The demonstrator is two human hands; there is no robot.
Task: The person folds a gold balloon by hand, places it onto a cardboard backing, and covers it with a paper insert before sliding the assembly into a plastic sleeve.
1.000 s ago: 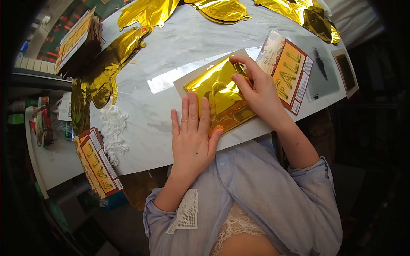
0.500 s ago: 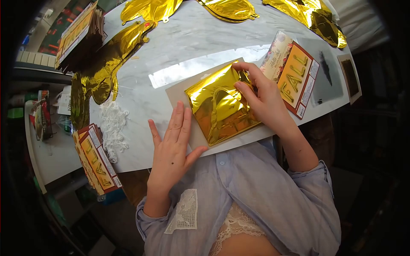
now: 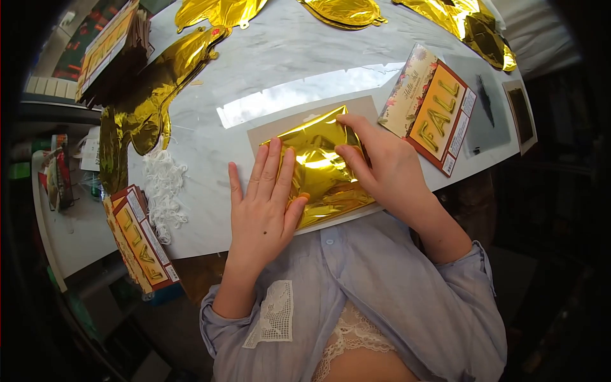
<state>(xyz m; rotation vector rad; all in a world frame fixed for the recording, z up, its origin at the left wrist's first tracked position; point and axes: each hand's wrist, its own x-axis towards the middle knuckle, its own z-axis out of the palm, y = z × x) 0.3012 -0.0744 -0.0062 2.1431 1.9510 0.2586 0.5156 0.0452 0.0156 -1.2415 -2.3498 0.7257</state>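
A folded gold foil balloon [image 3: 318, 156] lies on a grey backing card [image 3: 364, 109] near the table's front edge. Flat across the balloon's left side rests my left hand [image 3: 264, 204], its fingers extended and the thumb apart. My right hand [image 3: 388, 162] grips the balloon's right edge, with thumb and index finger on top; its other fingers are hidden. Just beyond my right hand lies a printed FALL header card [image 3: 439, 114].
Gold foil balloons [image 3: 146, 89] lie along the left and far sides of the table [image 3: 254, 63]. White string [image 3: 164, 197] is heaped at left. FALL cards are stacked at the back left [image 3: 108, 54] and front left [image 3: 143, 239]. A clear plastic sleeve [image 3: 490, 121] lies at right.
My left hand has moved right and up, from the card's edge onto the foil. The folded balloon has turned and shifted slightly left on the backing card, with my right hand still at its edge.
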